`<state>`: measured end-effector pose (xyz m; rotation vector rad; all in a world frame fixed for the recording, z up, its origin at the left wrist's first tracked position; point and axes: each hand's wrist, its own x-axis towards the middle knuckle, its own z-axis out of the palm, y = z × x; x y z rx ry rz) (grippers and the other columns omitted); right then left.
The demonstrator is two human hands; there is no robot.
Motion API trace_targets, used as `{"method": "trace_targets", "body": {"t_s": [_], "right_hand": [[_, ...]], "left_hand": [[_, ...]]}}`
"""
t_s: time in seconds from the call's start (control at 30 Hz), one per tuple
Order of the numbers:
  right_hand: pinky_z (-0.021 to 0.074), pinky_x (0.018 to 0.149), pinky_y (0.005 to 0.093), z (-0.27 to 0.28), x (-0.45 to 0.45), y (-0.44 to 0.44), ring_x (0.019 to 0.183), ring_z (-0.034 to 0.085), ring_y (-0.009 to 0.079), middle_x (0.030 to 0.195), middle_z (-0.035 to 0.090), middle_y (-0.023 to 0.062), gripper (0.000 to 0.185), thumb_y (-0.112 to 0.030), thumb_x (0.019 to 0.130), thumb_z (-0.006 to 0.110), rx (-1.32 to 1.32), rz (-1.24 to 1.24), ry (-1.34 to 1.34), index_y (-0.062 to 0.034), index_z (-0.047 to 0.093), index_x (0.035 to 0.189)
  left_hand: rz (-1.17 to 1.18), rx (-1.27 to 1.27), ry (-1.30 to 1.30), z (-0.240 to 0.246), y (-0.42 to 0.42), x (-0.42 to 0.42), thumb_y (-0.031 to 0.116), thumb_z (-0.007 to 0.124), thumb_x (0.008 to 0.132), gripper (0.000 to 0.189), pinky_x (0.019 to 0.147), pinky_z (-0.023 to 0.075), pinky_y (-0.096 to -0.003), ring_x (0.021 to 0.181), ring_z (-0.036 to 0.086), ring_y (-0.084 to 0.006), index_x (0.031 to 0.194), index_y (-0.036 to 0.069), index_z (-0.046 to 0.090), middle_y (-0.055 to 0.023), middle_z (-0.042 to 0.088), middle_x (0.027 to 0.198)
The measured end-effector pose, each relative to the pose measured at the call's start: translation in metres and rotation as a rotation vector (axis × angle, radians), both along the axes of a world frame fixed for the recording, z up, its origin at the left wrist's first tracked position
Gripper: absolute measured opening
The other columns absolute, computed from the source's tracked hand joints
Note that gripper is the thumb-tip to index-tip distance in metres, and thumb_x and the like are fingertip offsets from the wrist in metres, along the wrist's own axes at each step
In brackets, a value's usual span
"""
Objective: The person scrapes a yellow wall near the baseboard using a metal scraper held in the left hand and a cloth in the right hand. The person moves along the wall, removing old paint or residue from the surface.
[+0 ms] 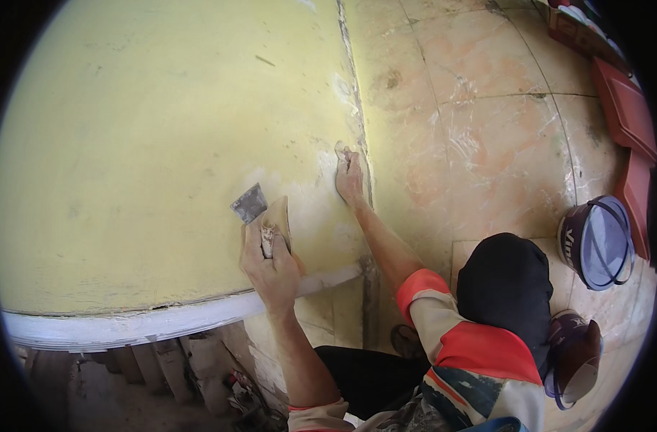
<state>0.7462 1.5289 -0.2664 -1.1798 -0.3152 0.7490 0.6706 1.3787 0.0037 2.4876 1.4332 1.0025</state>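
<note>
My left hand (272,264) holds a metal-bladed putty knife (249,203) and a curled, tan sheet (282,210) that looks like sandpaper. The blade points up and left over the yellow painted surface (145,162), and the knife's handle is mostly hidden in my fingers. Farther up and right, my right hand (350,175) has its fingers bent against the same surface, beside the rough, chipped seam (355,97). A thin, pale edge shows at its fingertips, seemingly a piece of similar sheet. Whitish patches (307,208) mark the paint between the two hands.
Marbled tiles (501,146) lie beyond the seam. At the right are a lidded purple bucket (601,243), a second bucket (569,324) and red plastic pieces (628,113). A white ledge (145,326) borders the yellow surface. A rounded black cloth form (504,286) stands near my sleeve.
</note>
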Motion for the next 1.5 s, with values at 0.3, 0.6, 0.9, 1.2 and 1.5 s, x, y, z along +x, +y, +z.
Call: {"method": "trace_targets", "body": {"t_s": [0.3, 0.6, 0.9, 1.2, 1.5], "right_hand": [[0.0416, 0.114, 0.0478, -0.059, 0.002, -0.025, 0.135, 0.055, 0.0403, 0.142, 0.060, 0.0228, 0.038, -0.009, 0.103, 0.047, -0.177, 0.074, -0.029, -0.0020, 0.051, 0.140], [0.0427, 0.111, 0.0430, -0.038, -0.040, -0.057, 0.129, 0.058, 0.0322, 0.142, 0.061, 0.0201, 0.026, -0.011, 0.105, 0.048, -0.040, 0.090, 0.107, 0.0009, 0.053, 0.128], [0.0444, 0.110, 0.0472, 0.001, -0.027, -0.011, 0.134, 0.057, 0.0397, 0.140, 0.061, 0.0273, 0.031, -0.016, 0.106, 0.048, 0.033, 0.042, -0.037, -0.0007, 0.051, 0.133], [0.0445, 0.111, 0.0456, 0.061, -0.042, -0.011, 0.133, 0.057, 0.0418, 0.148, 0.057, 0.0229, 0.033, -0.015, 0.107, 0.046, 0.236, 0.039, -0.096, -0.0008, 0.049, 0.136], [0.0439, 0.108, 0.0429, 0.031, -0.025, -0.026, 0.126, 0.059, 0.0344, 0.148, 0.057, 0.0236, 0.023, -0.019, 0.109, 0.046, -0.040, 0.116, -0.018, 0.0003, 0.050, 0.121]], "left_hand": [[0.066, -0.090, -0.073, 0.000, 0.001, 0.008, -0.002, 0.055, 0.091, 0.024, 0.072, 0.0479, -0.0422, 0.078, 0.060, -0.0323, 0.113, -0.006, 0.065, -0.0181, 0.061, 0.090], [0.121, -0.085, -0.035, 0.006, -0.004, -0.010, -0.003, 0.055, 0.091, 0.024, 0.070, 0.0476, -0.0406, 0.078, 0.060, -0.0315, 0.113, -0.006, 0.065, -0.0171, 0.062, 0.093], [0.106, -0.051, -0.025, 0.002, -0.001, -0.020, -0.002, 0.055, 0.091, 0.027, 0.073, 0.0489, -0.0389, 0.080, 0.062, -0.0316, 0.115, -0.003, 0.067, -0.0167, 0.063, 0.094], [0.075, -0.016, 0.064, -0.008, 0.012, -0.039, 0.002, 0.056, 0.100, 0.020, 0.063, 0.0539, -0.0318, 0.069, 0.067, -0.0163, 0.116, -0.007, 0.064, -0.0108, 0.067, 0.081], [0.080, -0.094, -0.042, -0.005, 0.005, -0.017, -0.003, 0.056, 0.091, 0.024, 0.067, 0.0479, -0.0387, 0.073, 0.059, -0.0280, 0.112, -0.006, 0.066, -0.0159, 0.062, 0.089]]}}
